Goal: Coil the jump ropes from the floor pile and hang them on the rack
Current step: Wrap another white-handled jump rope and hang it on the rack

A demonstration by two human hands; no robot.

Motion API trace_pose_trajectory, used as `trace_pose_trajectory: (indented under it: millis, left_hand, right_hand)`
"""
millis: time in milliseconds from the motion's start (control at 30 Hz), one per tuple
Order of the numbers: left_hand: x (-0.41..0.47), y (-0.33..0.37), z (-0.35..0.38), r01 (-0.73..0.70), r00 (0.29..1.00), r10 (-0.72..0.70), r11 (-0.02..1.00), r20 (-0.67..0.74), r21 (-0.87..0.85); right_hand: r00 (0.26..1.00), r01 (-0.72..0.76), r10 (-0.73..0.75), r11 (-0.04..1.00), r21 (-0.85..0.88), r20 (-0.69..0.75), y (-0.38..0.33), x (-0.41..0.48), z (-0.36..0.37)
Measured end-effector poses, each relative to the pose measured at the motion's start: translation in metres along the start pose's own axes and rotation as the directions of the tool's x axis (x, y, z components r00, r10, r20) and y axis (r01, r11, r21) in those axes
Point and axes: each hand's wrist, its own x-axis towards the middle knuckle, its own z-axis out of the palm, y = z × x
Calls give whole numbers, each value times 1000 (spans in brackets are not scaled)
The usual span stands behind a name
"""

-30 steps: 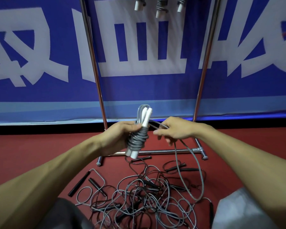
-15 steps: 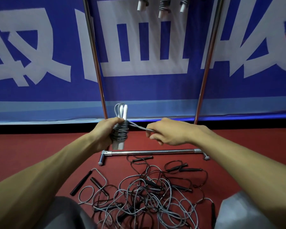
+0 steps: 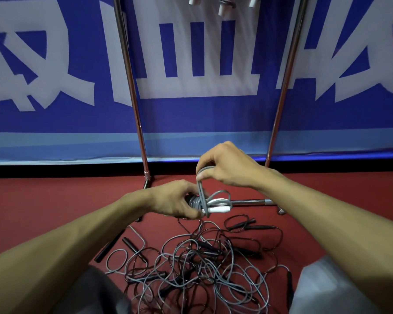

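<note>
Coil [image 3: 195, 201] now sideways above pile [image 3: 202, 264], clamped in left fingers [image 3: 188, 214], loop [image 3: 200, 189] in right fingers [image 3: 205, 163]

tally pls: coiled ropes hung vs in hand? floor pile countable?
Hung ropes on rack: 3
Coiled rope in left hand and right hand: 1
Total coiled: 4
Floor pile: tangled, cannot count

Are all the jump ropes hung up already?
No, a tangled pile of jump ropes lies on the red floor in front of the rack.
</note>
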Motion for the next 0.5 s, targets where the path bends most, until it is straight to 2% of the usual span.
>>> trace_pose_trajectory:
  millis: [200, 367, 500]
  left_hand:
    - [-5, 15, -3, -19, 997, -10, 928, -75, -373]
    - [-1, 20, -7, -14, 972, -103, 874, -212, -486]
    - [4, 15, -13, -29, 937, -208, 754, -280, -656]
  right_hand:
    - [983, -136, 145, 987, 83, -113, 23, 3, -8]
    - [977, -204, 205, 979, 16, -59, 40, -3, -11]
    - [982, -186, 186, 982, 2, 20, 37, -6, -11]
